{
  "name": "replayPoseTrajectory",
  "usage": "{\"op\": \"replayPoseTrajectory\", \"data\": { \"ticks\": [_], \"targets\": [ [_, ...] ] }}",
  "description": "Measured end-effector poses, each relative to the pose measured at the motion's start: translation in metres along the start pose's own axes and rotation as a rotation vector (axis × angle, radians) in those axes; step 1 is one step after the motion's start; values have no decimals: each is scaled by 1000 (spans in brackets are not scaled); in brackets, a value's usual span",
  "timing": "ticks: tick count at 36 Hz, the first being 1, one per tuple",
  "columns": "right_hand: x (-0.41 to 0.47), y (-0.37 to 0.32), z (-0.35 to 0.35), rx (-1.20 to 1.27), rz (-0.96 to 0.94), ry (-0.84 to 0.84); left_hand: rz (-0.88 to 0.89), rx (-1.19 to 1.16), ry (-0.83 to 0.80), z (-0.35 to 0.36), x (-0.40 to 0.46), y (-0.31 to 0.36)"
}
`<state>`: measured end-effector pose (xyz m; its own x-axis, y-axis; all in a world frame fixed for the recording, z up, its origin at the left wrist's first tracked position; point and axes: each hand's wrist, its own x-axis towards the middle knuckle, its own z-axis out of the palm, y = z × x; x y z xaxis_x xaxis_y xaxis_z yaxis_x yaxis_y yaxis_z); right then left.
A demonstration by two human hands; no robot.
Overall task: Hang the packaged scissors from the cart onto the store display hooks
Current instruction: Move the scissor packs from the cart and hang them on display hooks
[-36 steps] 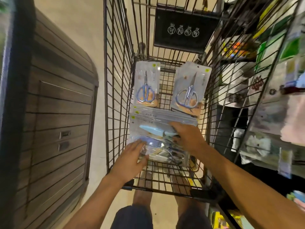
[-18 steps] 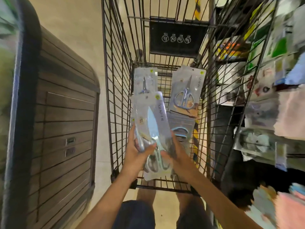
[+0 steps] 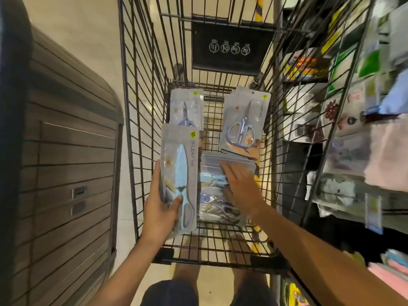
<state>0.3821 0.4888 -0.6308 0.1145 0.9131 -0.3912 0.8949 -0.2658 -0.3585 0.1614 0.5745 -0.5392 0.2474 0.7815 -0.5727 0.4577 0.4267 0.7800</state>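
Observation:
My left hand [image 3: 160, 208] grips a clear pack of light-blue scissors [image 3: 180, 173], held upright above the left side of the black wire cart [image 3: 141, 120]. My right hand [image 3: 239, 188] lies flat, fingers spread, on a stack of scissor packs [image 3: 212, 202] on the cart floor and holds nothing. Two more packs lean at the cart's far end: one with small blue-handled scissors [image 3: 187, 109] on the left, another with grey-handled scissors [image 3: 242, 124] on the right.
A dark wood-slat unit [image 3: 66, 155] stands left of the cart across a strip of pale floor. Wire display racks with hanging packaged goods [image 3: 353, 120] fill the right side. A black sign panel [image 3: 229, 47] hangs on the cart's far wall.
Both hands lifted one pack off the stack. Now my left hand alone holds it, shifted to the left, and my right hand has gone back down onto the stack.

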Motion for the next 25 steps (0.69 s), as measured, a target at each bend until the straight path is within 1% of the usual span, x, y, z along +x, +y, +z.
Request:
{"op": "replayPoseTrajectory", "data": {
  "ticks": [4, 5, 8, 10, 15, 17, 19, 22, 25],
  "targets": [
    [1, -1, 7, -21, 0, 48, 6, 23, 14, -3, 1, -4],
    [2, -1, 8, -37, -3, 36, 12, 34, 15, -4, 1, -5],
    [4, -2, 1, -120, -33, -80, 18, 46, 2, -6, 1, -6],
    [4, -1, -8, -116, -38, -131, 30, 48, -9, -7, 0, -4],
    [-3, 0, -39, -86, -101, -146, 63, 40, -27, -11, -9, 17],
    [-12, -2, -60, 8, -35, -159, 90, 58, -30, -16, -17, 33],
    [-25, -6, -86, 102, 77, -132, 112, 78, -41, -21, -26, 53],
    [-50, -17, -123, 336, 286, 7, 161, 68, -52, -31, -43, 88],
    [-79, -34, -158, 672, 409, 194, 241, 77, -76, -41, -61, 127]
  ]
}}
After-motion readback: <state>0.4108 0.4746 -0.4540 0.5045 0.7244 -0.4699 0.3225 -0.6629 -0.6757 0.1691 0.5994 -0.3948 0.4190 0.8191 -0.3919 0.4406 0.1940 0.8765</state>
